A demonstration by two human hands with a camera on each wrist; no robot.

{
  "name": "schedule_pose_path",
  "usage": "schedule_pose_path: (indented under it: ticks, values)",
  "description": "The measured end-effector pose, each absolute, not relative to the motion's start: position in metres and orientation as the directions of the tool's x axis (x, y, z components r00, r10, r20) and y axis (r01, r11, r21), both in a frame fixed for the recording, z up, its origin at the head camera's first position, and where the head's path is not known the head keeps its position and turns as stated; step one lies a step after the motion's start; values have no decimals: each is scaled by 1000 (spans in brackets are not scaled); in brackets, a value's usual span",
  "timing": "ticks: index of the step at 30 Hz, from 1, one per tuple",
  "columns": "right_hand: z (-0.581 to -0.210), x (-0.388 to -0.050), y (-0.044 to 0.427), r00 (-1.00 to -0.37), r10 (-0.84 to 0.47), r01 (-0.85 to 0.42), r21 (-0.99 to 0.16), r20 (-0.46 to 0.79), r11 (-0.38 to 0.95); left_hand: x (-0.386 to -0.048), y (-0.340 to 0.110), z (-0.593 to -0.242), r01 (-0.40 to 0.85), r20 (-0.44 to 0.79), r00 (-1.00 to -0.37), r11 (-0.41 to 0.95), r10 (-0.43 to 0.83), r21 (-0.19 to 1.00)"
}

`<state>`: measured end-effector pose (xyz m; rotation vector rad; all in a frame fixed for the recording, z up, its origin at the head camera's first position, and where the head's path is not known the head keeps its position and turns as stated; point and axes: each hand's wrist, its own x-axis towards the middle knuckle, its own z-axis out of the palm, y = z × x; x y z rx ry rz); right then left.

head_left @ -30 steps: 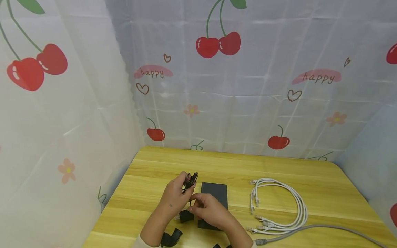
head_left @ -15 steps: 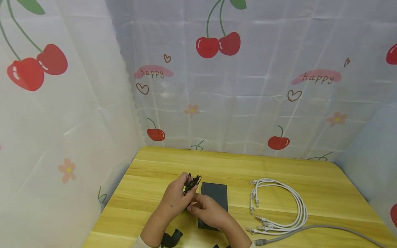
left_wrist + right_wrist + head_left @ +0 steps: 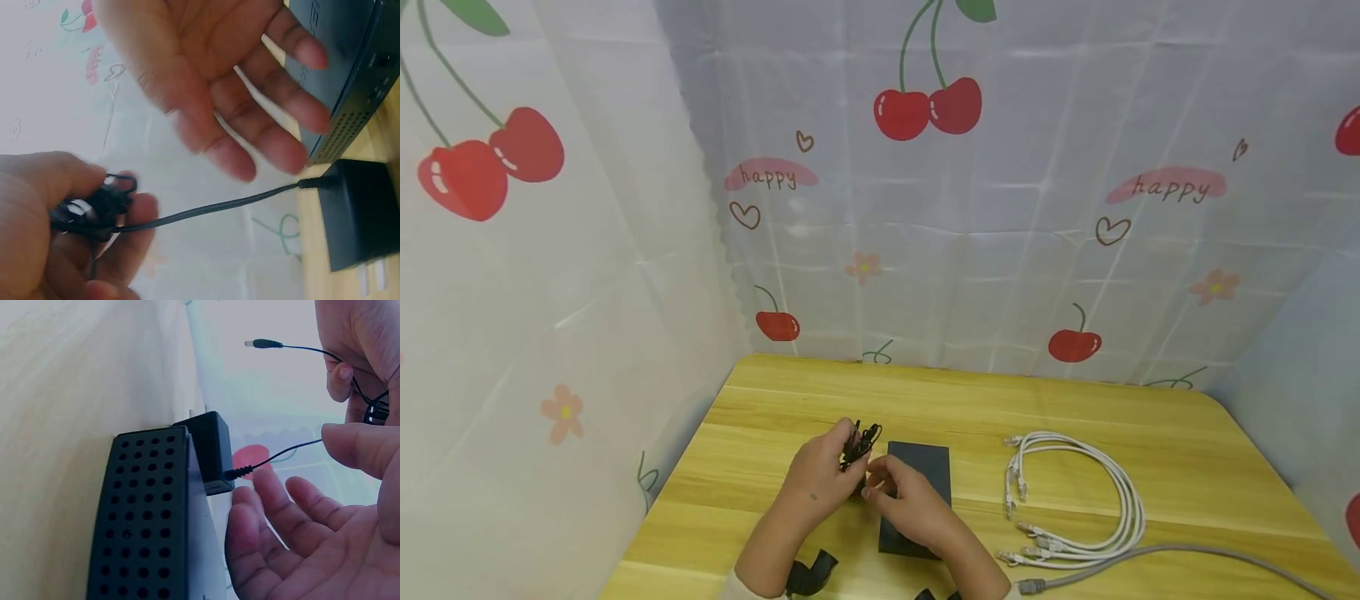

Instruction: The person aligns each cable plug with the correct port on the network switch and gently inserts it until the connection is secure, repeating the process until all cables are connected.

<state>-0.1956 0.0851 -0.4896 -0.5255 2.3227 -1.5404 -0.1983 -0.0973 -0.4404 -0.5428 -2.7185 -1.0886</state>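
In the head view my left hand (image 3: pixel 823 475) holds a bundled thin black cable (image 3: pixel 861 446) above the table. One cord runs from the bundle to a black power adapter (image 3: pixel 359 215) with metal prongs, seen in the left wrist view; whether it touches the table I cannot tell. The cable's loose end carries a barrel plug (image 3: pixel 265 344). My right hand (image 3: pixel 913 504) is beside the cord with its fingers spread and relaxed, gripping nothing. Below it lies a flat black box (image 3: pixel 925 467), its side dotted with vent holes in the right wrist view.
White network cables (image 3: pixel 1131 508) lie coiled on the wooden table (image 3: pixel 775 400) to the right, with a grey network cable (image 3: pixel 1187 547) in front. A curved black object (image 3: pixel 811 575) is near my left forearm. A cherry-printed curtain (image 3: pixel 962 250) encloses the table.
My right fingers have let go of the cord and opened, shifting slightly right and upward. The adapter, visible below my hands a second ago, is now mostly hidden behind them. My left hand keeps its hold.
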Motion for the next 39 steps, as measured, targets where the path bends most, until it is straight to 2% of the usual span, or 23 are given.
schedule_pose_path:
  ticks: [12, 18, 24, 30, 36, 39]
  values:
    - [-490, -194, 84, -865, -498, -149, -920, -55, 362, -201, -103, -440, 379, 130, -916, 707, 381, 597]
    - [-489, -198, 89, -894, -446, -117, -943, -37, 311, -204, -104, -448, 332, 61, -923, 706, 381, 625]
    - [-487, -197, 89, -907, -419, -78, -966, -34, 248, -208, -102, -453, 256, 52, -942, 608, 332, 752]
    - [-484, -196, 88, -904, -426, -62, -976, -34, 208, -211, -100, -453, 224, 42, -940, 519, 337, 825]
    - [-482, -194, 86, -894, -448, -76, -978, -20, 196, -208, -99, -451, 138, -19, -919, 366, 394, 920]
    - [-484, -192, 84, -887, -461, -104, -977, 8, 184, -206, -98, -451, 191, 14, -895, 355, 446, 915]
